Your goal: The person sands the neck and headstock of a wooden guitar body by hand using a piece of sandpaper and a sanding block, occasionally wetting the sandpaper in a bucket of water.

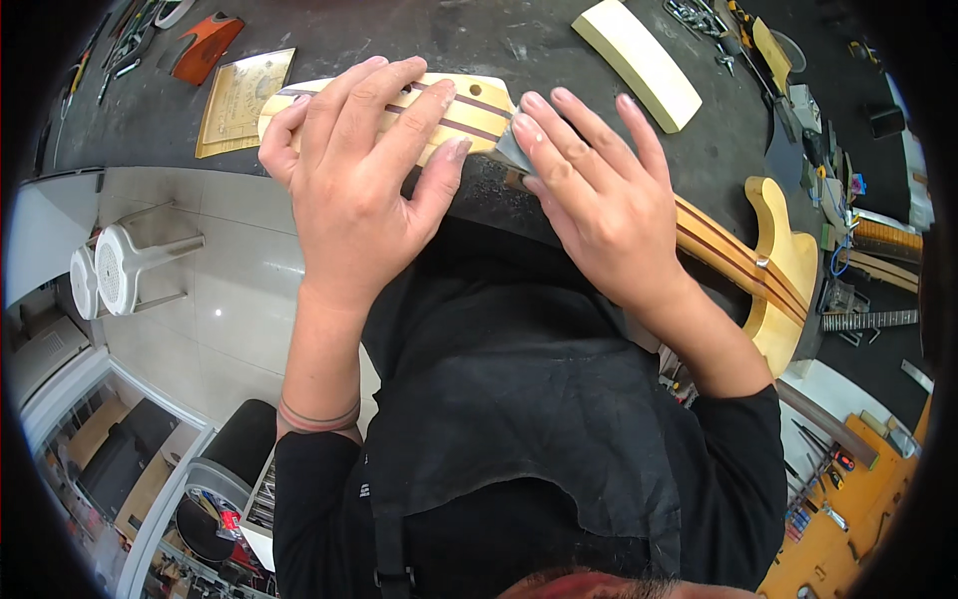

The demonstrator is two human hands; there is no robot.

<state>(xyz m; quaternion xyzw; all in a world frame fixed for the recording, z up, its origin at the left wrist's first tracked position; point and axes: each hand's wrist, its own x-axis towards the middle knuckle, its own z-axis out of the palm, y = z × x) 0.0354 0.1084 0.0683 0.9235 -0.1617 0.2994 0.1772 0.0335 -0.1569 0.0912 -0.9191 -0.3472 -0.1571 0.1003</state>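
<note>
A pale wooden guitar headstock (483,103) with dark stripes and drilled holes lies at the bench's near edge. My left hand (359,180) holds it, fingers spread across its top and thumb by the near edge. Where the headstock meets the neck, my right hand (604,195) presses a grey piece of sandpaper (513,152) under its outstretched fingers. The striped neck (714,238) runs beneath that hand toward the unfinished guitar body (776,324) at the right. Part of the neck is hidden by my right hand and forearm.
On the dark bench (399,30) are a curved pale wood block (639,65), a clear yellowish template (244,100) and an orange-brown tool (207,48). Assorted tools crowd the right side. White stools (122,270) stand on the tiled floor at left, above a bin (215,484).
</note>
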